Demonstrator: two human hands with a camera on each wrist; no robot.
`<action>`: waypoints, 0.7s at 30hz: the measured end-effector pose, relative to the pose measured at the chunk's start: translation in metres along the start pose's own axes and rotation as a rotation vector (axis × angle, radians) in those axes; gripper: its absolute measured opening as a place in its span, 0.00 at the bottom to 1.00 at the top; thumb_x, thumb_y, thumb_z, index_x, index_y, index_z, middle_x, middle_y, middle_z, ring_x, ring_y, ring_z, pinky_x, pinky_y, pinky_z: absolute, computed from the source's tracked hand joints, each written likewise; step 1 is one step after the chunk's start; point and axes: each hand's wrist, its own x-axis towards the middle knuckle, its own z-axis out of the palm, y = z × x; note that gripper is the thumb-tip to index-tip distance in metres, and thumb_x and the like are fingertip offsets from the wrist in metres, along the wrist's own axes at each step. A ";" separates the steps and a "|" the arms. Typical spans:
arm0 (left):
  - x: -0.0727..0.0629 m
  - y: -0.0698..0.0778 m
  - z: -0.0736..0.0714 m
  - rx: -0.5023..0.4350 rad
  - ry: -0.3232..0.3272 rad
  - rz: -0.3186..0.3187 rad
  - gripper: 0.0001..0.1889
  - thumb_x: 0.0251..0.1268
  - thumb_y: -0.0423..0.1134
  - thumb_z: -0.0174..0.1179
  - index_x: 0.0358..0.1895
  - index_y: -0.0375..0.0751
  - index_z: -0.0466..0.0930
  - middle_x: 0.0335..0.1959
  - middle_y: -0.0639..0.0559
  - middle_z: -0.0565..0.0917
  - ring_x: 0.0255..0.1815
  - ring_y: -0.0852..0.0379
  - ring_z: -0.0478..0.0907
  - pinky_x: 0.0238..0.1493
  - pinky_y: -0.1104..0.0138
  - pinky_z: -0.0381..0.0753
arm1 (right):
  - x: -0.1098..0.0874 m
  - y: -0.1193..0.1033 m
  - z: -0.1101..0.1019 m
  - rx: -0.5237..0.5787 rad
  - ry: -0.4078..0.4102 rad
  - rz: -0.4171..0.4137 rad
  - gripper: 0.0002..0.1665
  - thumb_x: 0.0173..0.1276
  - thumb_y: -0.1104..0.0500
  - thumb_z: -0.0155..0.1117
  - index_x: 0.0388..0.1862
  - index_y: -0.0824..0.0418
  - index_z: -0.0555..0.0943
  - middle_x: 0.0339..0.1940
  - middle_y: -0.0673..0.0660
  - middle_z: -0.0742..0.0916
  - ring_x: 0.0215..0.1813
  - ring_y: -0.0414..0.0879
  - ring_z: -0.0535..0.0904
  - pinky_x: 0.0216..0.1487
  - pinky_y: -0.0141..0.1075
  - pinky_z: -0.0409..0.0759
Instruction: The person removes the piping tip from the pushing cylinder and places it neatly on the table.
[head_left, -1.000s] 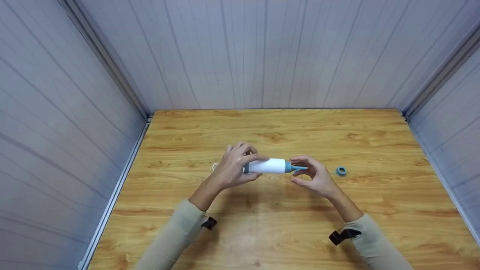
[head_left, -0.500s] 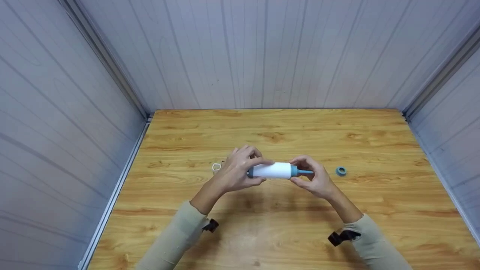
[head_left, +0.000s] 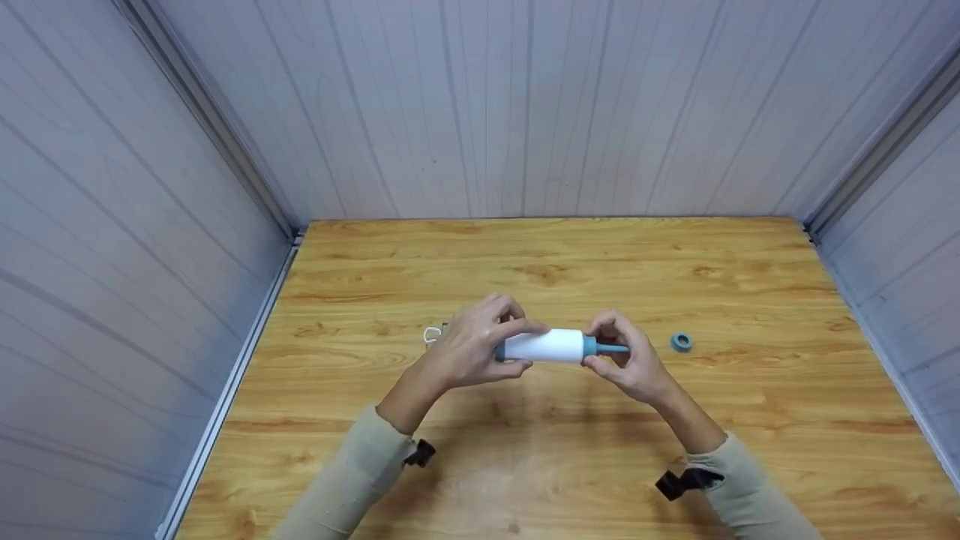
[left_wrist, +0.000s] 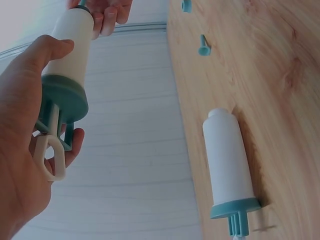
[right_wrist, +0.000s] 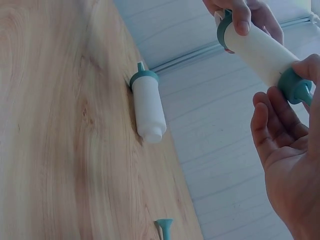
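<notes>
An icing syringe (head_left: 551, 344) with a white barrel lies level above the table, its nozzle (head_left: 613, 349) aimed right. My left hand (head_left: 466, 349) grips its rear end, thumb and fingers on opposite sides of the barrel. Behind the teal flange (left_wrist: 65, 100), the white loop handle (left_wrist: 52, 160) sits within the curve of that hand. My right hand (head_left: 634, 364) pinches the teal collar (right_wrist: 290, 85) at the base of the nozzle between thumb and fingers.
A second syringe (left_wrist: 227, 155), without a nozzle, lies on the table, mostly hidden behind my hands in the head view. Near it is a loose teal nozzle (left_wrist: 204, 48). A teal ring (head_left: 681, 342) sits farther right. Pale panel walls (head_left: 487, 112) enclose the table.
My left hand has brought the syringe rightward and slightly nearer me. The right fingers, around the nozzle a second ago, are now on the collar. The teal ring stays put.
</notes>
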 end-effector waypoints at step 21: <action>0.003 0.007 -0.004 -0.002 -0.013 0.032 0.23 0.64 0.52 0.76 0.62 0.55 0.91 0.49 0.48 0.93 0.47 0.51 0.89 0.39 0.60 0.90 | -0.002 -0.010 0.001 0.025 -0.019 -0.062 0.19 0.65 0.86 0.58 0.53 0.80 0.71 0.51 0.42 0.87 0.49 0.34 0.85 0.50 0.29 0.89</action>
